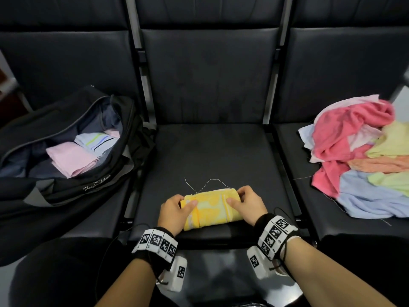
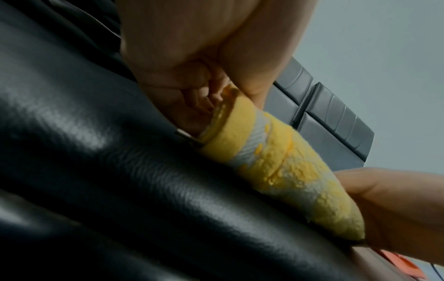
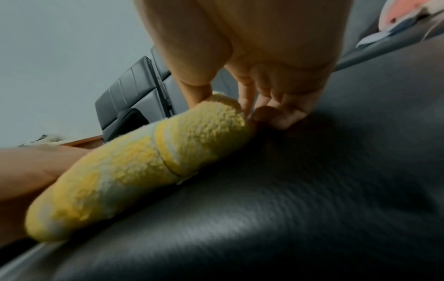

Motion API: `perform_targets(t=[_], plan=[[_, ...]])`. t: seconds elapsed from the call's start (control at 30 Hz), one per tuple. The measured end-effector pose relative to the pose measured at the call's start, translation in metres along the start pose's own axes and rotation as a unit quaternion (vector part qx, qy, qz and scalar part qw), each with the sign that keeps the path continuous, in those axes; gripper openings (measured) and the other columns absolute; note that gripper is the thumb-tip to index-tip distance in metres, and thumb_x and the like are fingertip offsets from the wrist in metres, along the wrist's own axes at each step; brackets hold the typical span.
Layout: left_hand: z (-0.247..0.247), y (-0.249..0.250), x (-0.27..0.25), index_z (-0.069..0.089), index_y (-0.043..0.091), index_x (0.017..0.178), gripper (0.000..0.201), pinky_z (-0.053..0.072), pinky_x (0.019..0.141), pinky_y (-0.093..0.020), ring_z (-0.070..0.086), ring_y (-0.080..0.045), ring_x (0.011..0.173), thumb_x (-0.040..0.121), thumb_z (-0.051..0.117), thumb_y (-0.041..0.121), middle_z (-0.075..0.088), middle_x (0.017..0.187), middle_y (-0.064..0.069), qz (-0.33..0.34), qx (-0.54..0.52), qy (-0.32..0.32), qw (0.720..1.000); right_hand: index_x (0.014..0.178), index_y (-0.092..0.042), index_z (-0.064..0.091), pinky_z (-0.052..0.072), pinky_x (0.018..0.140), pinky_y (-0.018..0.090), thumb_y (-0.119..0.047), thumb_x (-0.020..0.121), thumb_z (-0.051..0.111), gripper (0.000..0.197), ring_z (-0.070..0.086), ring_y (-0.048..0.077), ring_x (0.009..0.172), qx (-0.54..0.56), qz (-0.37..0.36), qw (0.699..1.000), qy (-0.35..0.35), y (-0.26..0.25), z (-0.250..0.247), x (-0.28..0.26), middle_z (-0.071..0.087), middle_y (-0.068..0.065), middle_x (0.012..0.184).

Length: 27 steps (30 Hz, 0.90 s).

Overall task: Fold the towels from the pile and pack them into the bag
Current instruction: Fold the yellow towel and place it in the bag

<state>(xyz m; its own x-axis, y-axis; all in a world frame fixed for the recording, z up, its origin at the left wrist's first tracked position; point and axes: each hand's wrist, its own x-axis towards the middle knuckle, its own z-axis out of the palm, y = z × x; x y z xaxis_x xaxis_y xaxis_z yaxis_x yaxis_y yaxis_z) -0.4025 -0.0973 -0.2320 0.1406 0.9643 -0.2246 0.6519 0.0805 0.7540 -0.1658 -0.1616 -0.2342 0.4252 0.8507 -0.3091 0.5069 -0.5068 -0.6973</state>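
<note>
A folded yellow-and-white terry towel point(image 1: 208, 209) is lying on the front of the middle black padded seat point(image 1: 210, 151), and both hands are gripping it. The left hand point(image 1: 174, 212) is pinching the towel's left end, thumb on top, fingers curled under the edge; the right hand point(image 1: 247, 207) is holding its right end the same way. Left of the towel, an open black fabric duffel bag point(image 1: 73, 191) is sitting on the neighbouring seat, holding a folded pale pink towel point(image 1: 70, 159) and, just behind it, a folded white striped towel point(image 1: 97, 140). Right of the yellow towel, a loose pile of pink, yellow, orange and blue towels point(image 1: 363, 156) is lying on the third seat.
</note>
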Motion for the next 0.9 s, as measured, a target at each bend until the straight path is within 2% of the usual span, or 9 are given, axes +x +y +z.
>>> perform_targets(t=[0.1, 0.23, 0.37, 0.47, 0.57, 0.63, 0.77, 0.83, 0.9], plan=[[0.002, -0.001, 0.002, 0.057, 0.027, 0.088, 0.026, 0.041, 0.064, -0.03, 0.056, -0.02, 0.079, 0.083, 0.074, 0.046, 0.06, 0.08, 0.0, -0.032, -0.008, -0.002, 0.999, 0.102, -0.022, 0.058, 0.041, 0.074, 0.026, -0.049, 0.08, 0.075, 0.039, 0.058, 0.014, 0.09, -0.016, 0.023, 0.999, -0.037, -0.003, -0.003, 0.006, 0.061, -0.008, 0.09], [-0.001, 0.0, -0.002, 0.058, 0.028, 0.092, 0.022, 0.041, 0.059, -0.026, 0.056, -0.014, 0.074, 0.084, 0.073, 0.043, 0.063, 0.088, 0.002, -0.03, -0.015, -0.019, 0.999, 0.084, -0.015, 0.065, 0.044, 0.067, 0.027, -0.041, 0.076, 0.082, 0.032, 0.059, 0.015, 0.077, 0.027, 0.042, 0.997, -0.061, -0.007, -0.006, 0.009, 0.062, -0.004, 0.078], [-0.004, 0.003, -0.007, 0.063, 0.026, 0.094, 0.019, 0.046, 0.067, -0.027, 0.06, -0.015, 0.079, 0.086, 0.072, 0.041, 0.067, 0.094, 0.004, -0.017, -0.018, -0.025, 0.999, 0.069, -0.014, 0.056, 0.04, 0.066, 0.03, -0.027, 0.072, 0.085, 0.032, 0.051, 0.017, 0.07, 0.123, 0.057, 0.99, -0.043, -0.013, -0.008, -0.001, 0.055, 0.002, 0.071], [-0.008, 0.005, -0.008, 0.069, 0.025, 0.09, 0.017, 0.052, 0.076, -0.031, 0.063, -0.017, 0.084, 0.083, 0.075, 0.039, 0.069, 0.091, 0.003, -0.02, -0.017, -0.032, 0.999, 0.07, -0.014, 0.051, 0.035, 0.065, 0.03, -0.018, 0.072, 0.083, 0.032, 0.046, 0.016, 0.073, 0.202, 0.042, 0.978, -0.024, -0.025, -0.008, -0.012, 0.047, 0.004, 0.073], [-0.015, 0.011, -0.009, 0.073, 0.024, 0.096, 0.018, 0.05, 0.088, -0.03, 0.062, -0.02, 0.098, 0.08, 0.079, 0.029, 0.062, 0.099, -0.001, -0.011, 0.006, -0.027, 1.0, 0.074, -0.016, 0.047, 0.032, 0.064, 0.031, -0.011, 0.073, 0.079, 0.033, 0.041, 0.018, 0.073, 0.205, -0.014, 0.978, -0.03, -0.051, -0.014, -0.018, 0.043, 0.005, 0.076], [-0.026, 0.019, -0.008, 0.071, 0.023, 0.112, 0.034, 0.045, 0.094, -0.024, 0.06, -0.017, 0.109, 0.079, 0.076, 0.014, 0.058, 0.11, 0.0, 0.018, -0.044, -0.028, 0.999, 0.075, -0.017, 0.045, 0.032, 0.062, 0.031, -0.009, 0.071, 0.08, 0.036, 0.038, 0.017, 0.069, 0.185, -0.073, 0.979, -0.043, -0.072, -0.02, -0.02, 0.041, 0.004, 0.074], [-0.059, 0.04, -0.008, 0.052, 0.028, 0.141, 0.069, 0.038, 0.103, -0.016, 0.047, 0.002, 0.129, 0.079, 0.077, 0.013, 0.054, 0.137, 0.014, 0.096, -0.158, -0.109, 0.977, 0.079, -0.019, 0.049, 0.033, 0.056, 0.028, -0.013, 0.065, 0.083, 0.037, 0.036, 0.008, 0.057, 0.104, -0.187, 0.974, -0.067, -0.121, -0.03, -0.02, 0.043, -0.01, 0.06], [-0.074, 0.048, -0.01, 0.047, 0.031, 0.143, 0.082, 0.043, 0.1, -0.016, 0.052, 0.006, 0.125, 0.07, 0.083, 0.023, 0.058, 0.134, 0.018, 0.122, -0.182, -0.145, 0.965, 0.084, -0.022, 0.052, 0.038, 0.056, 0.026, -0.019, 0.063, 0.083, 0.037, 0.042, 0.003, 0.054, 0.059, -0.234, 0.965, -0.103, -0.149, -0.034, -0.021, 0.051, -0.011, 0.057], [-0.086, 0.051, -0.012, 0.051, 0.033, 0.135, 0.08, 0.051, 0.089, -0.02, 0.063, 0.001, 0.112, 0.062, 0.085, 0.029, 0.068, 0.12, 0.014, 0.126, -0.2, -0.161, 0.958, 0.088, -0.027, 0.055, 0.047, 0.061, 0.029, -0.025, 0.064, 0.081, 0.036, 0.052, 0.002, 0.059, 0.032, -0.269, 0.951, -0.151, -0.176, -0.037, -0.022, 0.064, -0.011, 0.066]])
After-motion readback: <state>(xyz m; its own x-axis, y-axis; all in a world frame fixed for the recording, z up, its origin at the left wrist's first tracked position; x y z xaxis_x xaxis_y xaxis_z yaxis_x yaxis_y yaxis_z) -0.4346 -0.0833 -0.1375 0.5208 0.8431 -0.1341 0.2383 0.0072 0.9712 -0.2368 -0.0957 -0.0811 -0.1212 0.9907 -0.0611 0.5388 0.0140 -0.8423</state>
